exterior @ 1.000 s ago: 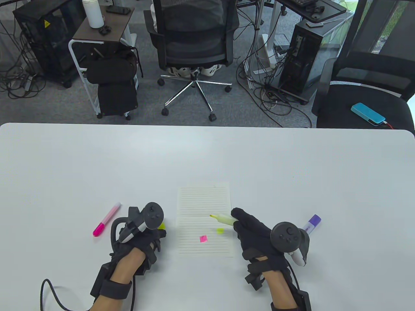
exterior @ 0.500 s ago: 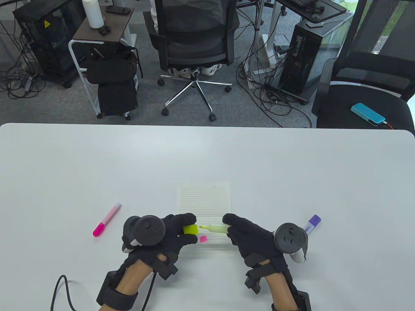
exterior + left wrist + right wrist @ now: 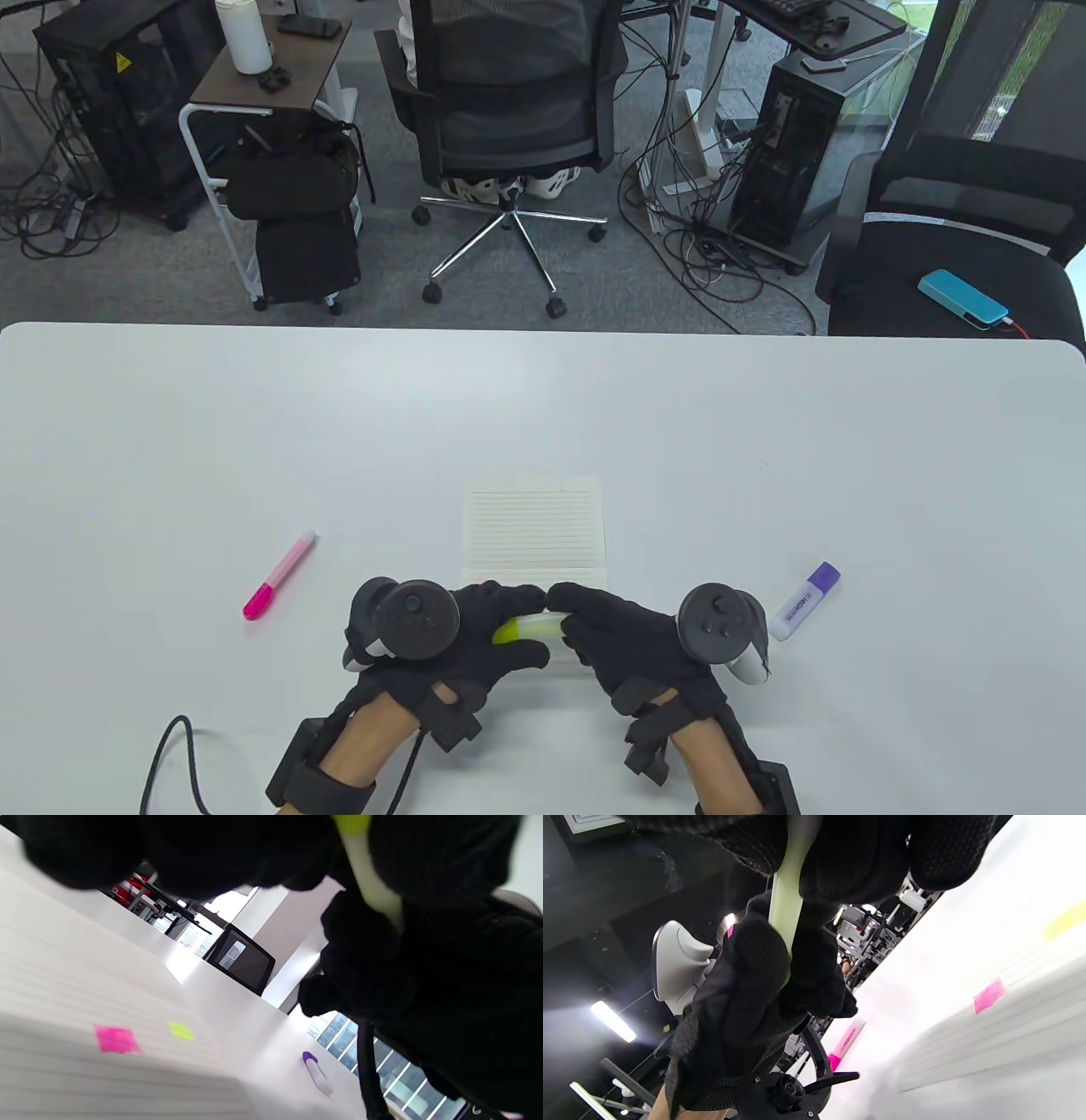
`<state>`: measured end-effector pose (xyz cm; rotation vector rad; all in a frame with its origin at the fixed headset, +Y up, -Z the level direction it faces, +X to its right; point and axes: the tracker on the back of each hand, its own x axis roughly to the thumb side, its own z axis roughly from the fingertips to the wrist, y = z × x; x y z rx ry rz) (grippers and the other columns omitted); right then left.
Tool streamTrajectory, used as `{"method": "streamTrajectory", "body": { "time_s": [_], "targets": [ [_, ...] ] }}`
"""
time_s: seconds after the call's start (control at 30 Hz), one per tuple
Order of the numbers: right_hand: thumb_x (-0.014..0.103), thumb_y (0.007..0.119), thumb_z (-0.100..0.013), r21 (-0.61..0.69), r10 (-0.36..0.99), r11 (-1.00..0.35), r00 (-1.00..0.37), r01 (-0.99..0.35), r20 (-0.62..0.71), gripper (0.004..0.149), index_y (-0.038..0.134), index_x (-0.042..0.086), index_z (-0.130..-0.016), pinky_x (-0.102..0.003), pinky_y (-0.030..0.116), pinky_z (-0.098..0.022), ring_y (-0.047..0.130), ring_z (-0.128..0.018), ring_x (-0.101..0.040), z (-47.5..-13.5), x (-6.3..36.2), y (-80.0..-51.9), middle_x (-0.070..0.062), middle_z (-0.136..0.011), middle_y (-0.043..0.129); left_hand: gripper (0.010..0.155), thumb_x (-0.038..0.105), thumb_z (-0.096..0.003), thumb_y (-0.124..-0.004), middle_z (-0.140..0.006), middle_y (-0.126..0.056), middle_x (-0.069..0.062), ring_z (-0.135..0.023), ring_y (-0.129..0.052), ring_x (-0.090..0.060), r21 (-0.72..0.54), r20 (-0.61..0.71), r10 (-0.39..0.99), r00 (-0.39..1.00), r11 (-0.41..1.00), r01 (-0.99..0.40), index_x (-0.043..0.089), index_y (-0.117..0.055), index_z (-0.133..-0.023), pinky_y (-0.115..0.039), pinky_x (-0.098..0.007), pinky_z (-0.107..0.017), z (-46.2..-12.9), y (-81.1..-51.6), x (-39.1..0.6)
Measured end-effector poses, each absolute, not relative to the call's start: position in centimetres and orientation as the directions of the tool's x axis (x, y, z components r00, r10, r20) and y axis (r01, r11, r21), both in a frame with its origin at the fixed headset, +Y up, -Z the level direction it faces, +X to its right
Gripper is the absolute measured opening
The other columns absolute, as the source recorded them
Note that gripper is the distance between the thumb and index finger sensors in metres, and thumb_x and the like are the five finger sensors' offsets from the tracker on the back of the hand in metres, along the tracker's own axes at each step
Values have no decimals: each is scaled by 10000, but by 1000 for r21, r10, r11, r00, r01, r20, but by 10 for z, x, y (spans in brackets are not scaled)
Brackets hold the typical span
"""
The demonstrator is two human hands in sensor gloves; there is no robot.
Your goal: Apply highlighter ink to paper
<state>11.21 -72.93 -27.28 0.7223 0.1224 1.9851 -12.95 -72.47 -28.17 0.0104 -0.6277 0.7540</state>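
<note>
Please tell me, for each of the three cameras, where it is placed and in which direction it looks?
Table view: high at the person's side, looking down over the table toward office chairs; left hand and right hand grip the yellow highlighter.
Left wrist view: under the left hand, tilted, facing the right hand and purple highlighter.
Right wrist view: under the right hand, tilted, facing the left hand and pink highlighter.
Shared: the lined paper, its pink mark.
</note>
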Motion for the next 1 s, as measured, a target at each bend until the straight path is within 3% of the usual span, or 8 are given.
{"method": "streamTrajectory", "body": {
  "time_s": [0.17, 0.33, 0.53, 0.63, 0.73, 0.8, 0.87, 1.0],
  "targets": [
    [317, 678, -627, 366, 817, -536, -358, -761, 452, 454, 630, 161, -1051, -588, 709, -598, 864, -522, -270, -273, 107, -729, -142, -805, 810, 540, 585, -361, -826, -537, -934, 84, -190, -942, -78, -177, 526, 657, 540, 706, -686, 242, -863, -776, -915, -402, -290, -279, -723, -126],
    [313, 681, -621, 384, 819, -533, -346, -754, 458, 457, 633, 147, -1044, -583, 716, -598, 865, -507, -265, -272, 106, -728, -144, -798, 815, 513, 556, -359, -828, -476, -956, 73, -132, -919, -82, -175, 532, 667, 521, 689, -704, 206, -892, -728, -923, -397, -282, -278, -722, -126],
    [325, 698, -644, 382, 804, -567, -388, -730, 451, 463, 616, 165, -1070, -606, 683, -622, 868, -576, -311, -276, 107, -735, -147, -859, 803, 529, 513, -419, -727, -703, -852, 30, -398, -924, -176, -281, 498, 660, 562, 736, -616, 231, -760, -865, -819, -496, -477, -285, -723, -132],
    [377, 669, -666, 376, 782, -614, -469, -694, 412, 584, 429, 186, -1164, -664, 597, -654, 740, -841, -446, -275, 110, -736, -229, -1076, 599, 528, 482, -413, -787, -776, -851, 27, -533, -934, -230, -215, 470, 604, 643, 785, -581, 254, -770, -890, -776, -536, -541, -291, -719, -145],
    [412, 659, -670, 240, 731, -660, -535, -712, 423, 635, 359, 176, -1177, -694, 534, -672, 590, -963, -503, -276, 124, -730, -254, -1160, 426, 528, 483, -389, -854, -768, -905, 49, -578, -974, -237, -55, 276, 510, 815, 855, -516, 269, -811, -870, -770, -545, -566, -303, -719, -178],
    [426, 655, -670, 206, 730, -656, -542, -726, 417, 645, 346, 178, -1179, -697, 522, -680, 547, -992, -509, -276, 135, -727, -249, -1179, 386, 529, 476, -375, -887, -758, -931, 50, -579, -997, -242, 29, 62, 433, 899, 900, -435, 261, -835, -855, -779, -542, -565, -309, -724, -203],
    [431, 652, -671, 211, 766, -611, -502, -763, 402, 647, 340, 179, -1179, -706, 507, -682, 512, -1011, -521, -279, 143, -727, -249, -1190, 359, 532, 471, -368, -902, -754, -944, 49, -585, -1010, -244, 33, -148, 346, 926, 938, -345, 252, -844, -849, -782, -538, -568, -315, -734, -228],
    [435, 647, -672, 212, 784, -584, -477, -784, 397, 647, 337, 182, -1180, -711, 498, -685, 496, -1020, -528, -280, 149, -728, -246, -1199, 352, 525, 471, -370, -903, -819, -904, 8, -668, -974, -280, -44, -312, 271, 910, 953, -299, 248, -847, -842, -747, -558, -594, -320, -750, -244]
  ]
}}
